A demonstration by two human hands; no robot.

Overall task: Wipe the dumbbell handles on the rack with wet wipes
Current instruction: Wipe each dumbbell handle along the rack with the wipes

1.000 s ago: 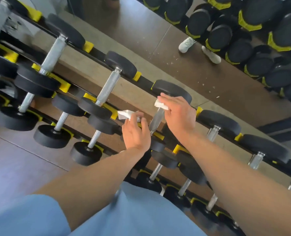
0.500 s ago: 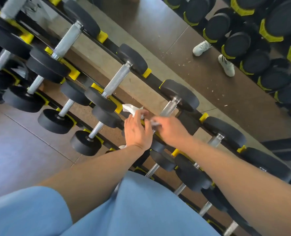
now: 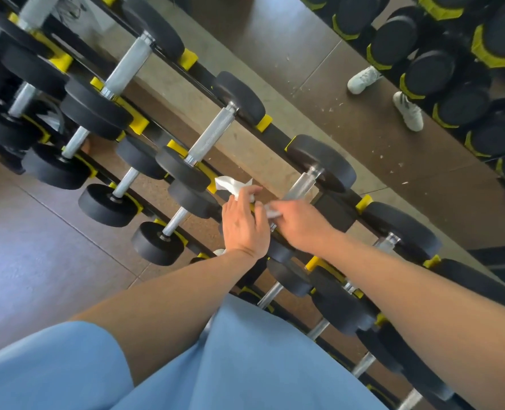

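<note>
handle (image 3: 300, 187): slants lower-left to upper-right | right hand (image 3: 301, 224) grips wipe (image 3: 272, 213) | left hand (image 3: 243, 224) pinches wad (image 3: 230, 184)

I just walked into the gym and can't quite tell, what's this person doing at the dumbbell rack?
A person is wiping down dumbbells on the rack. The right hand grips a wet wipe around the lower end of a metal dumbbell handle on the top row. The left hand holds a second, crumpled white wipe right beside it. Other dumbbells with black heads sit in yellow cradles on the rows around and below.
</note>
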